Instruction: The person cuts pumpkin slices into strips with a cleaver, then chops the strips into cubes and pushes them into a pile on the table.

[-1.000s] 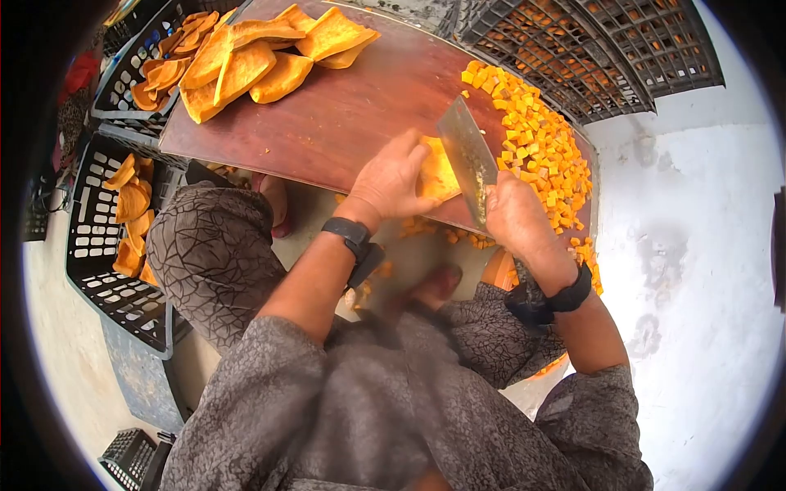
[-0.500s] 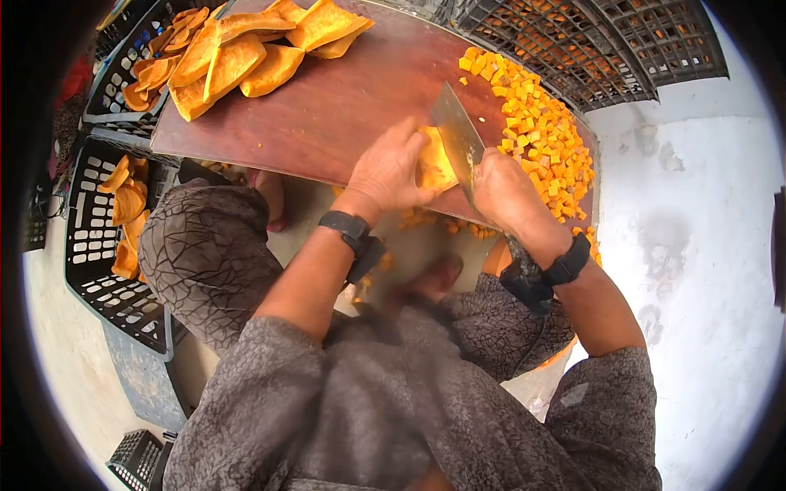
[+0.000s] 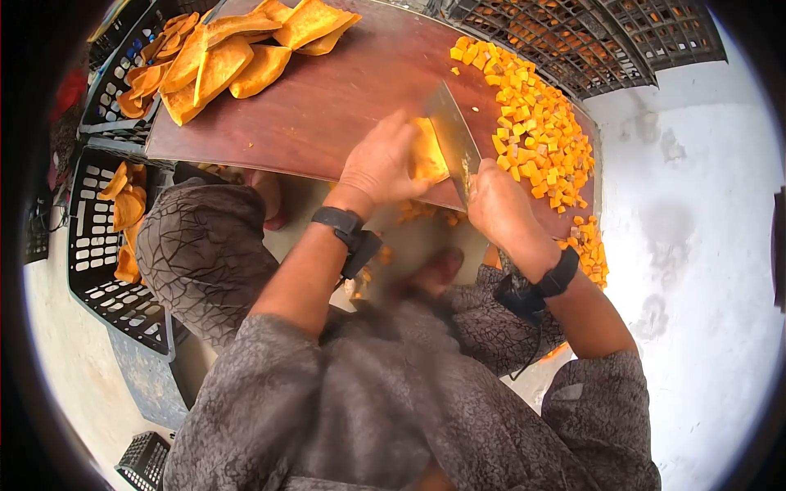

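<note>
My right hand (image 3: 498, 200) is wrapped round the handle of a broad cleaver (image 3: 455, 135), its blade standing beside an orange slab (image 3: 427, 151) on the red-brown table (image 3: 352, 90). My left hand (image 3: 381, 159) grips the slab from its left side, with fingers bent over it. The slab lies near the table's front edge, against the blade. To the right of the cleaver, many small orange cubes (image 3: 532, 123) are heaped along the table's right side. Large curved orange pieces (image 3: 225, 65) are piled at the table's back left.
Black crates stand at the left, one (image 3: 98, 213) holding orange pieces. More black crates (image 3: 565, 41) stand behind the table at the right. More cubes (image 3: 588, 250) lie below the table's right corner. My knees are under the front edge, beside a white wall (image 3: 679, 204).
The view has shifted slightly. The cleaver and my right hand have moved a little left along with the slab and my left hand. Both holds are unchanged.
</note>
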{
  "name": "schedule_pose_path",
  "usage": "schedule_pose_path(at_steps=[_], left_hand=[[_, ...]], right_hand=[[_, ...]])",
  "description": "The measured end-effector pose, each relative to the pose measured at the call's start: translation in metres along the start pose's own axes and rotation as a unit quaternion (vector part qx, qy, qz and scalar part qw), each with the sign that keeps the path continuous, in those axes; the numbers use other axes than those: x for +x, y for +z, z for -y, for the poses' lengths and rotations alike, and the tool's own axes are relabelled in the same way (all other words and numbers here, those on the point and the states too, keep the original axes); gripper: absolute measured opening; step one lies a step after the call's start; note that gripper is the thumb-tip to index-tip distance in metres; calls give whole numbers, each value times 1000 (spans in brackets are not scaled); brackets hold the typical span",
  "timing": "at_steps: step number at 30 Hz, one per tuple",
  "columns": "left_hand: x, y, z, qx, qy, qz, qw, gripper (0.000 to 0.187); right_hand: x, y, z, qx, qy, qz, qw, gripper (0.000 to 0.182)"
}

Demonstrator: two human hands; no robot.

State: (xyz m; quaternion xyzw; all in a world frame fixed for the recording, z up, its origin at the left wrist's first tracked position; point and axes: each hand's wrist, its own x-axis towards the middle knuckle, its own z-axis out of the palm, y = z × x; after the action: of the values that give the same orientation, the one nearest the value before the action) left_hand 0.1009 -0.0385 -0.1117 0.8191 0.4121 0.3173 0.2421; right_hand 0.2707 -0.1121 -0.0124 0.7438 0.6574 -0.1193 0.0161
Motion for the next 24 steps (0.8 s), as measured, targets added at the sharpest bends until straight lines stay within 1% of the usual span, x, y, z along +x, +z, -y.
schedule_pose_path(at_steps=[1,3,7,10,12,15,16,18,22,24], left_hand=[[1,1,0,-5,4,-5,1000,75],[0,3,0,-10,9,-5,1000,75],[0,1,0,-9,13,-16,1000,75],[1,3,0,-6,17,-19,1000,75],[0,2,1,1,15,-25,1000,74],[1,4,2,-12,6,-17,1000,73],[2,7,3,-6,13,-24,1000,74],[0,11,2,-3,20,-25,999,74],[1,5,1,0,27,-19,999,75],[2,7,-1,0,27,-24,999,75]], right_hand=[[1,7,-4,2,3,1,1000,19],[2,22,-9,30,-24,-46,998,17],[4,29,-4,23,15,-46,999,15],[5,21,-6,43,-2,-50,998,15],[6,11,-3,38,-8,-21,999,15],[1,0,-3,25,-13,-5,1000,15],[6,6,-6,25,-13,-4,1000,15],[17,21,-11,39,-2,-27,999,16],[30,15,-1,51,-6,-43,998,16],[26,12,0,52,-1,-33,998,17]])
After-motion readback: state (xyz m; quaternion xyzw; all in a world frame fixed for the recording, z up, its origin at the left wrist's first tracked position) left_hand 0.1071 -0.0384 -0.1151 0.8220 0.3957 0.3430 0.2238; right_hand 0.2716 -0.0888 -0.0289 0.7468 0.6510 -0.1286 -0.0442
